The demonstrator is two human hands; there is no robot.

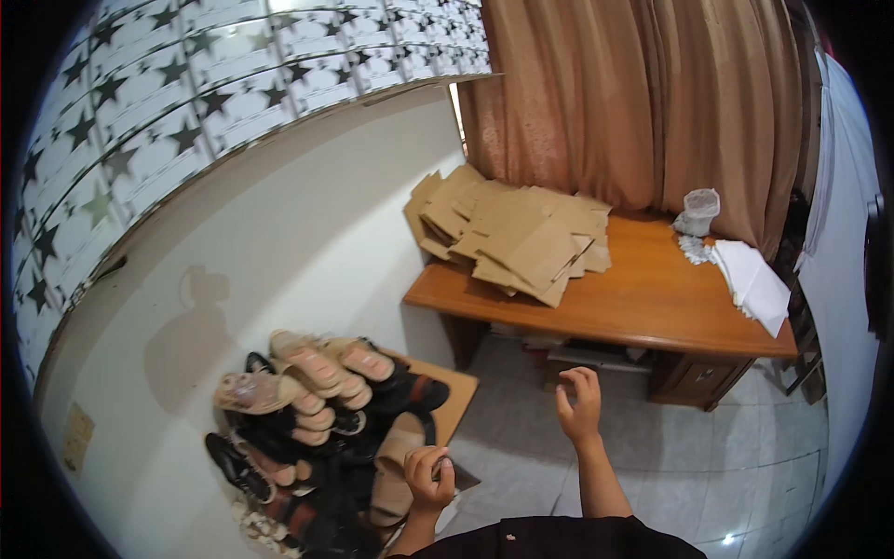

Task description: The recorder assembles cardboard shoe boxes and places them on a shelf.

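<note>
My left hand (428, 477) is closed, with its fingers curled toward the thumb, beside a pile of footwear at the lower left. Something small and dark shows between its fingers, but I cannot make out what it is. Just behind it lies a beige slide sandal (396, 458). My right hand (579, 407) hovers over the tiled floor in front of the wooden desk, fingers bent and thumb apart, with nothing visible in it. More beige sandals (307, 361) and black shoes (237, 470) are heaped on a low wooden table (456, 401).
Flattened brown cardboard pieces (540, 233) are piled on the desk (643, 293). White paper sheets (752, 287) and a clear bag (698, 210) of small pale items lie at its right end. Brown curtains (633, 102) hang behind; a white wall (307, 233) runs along the left.
</note>
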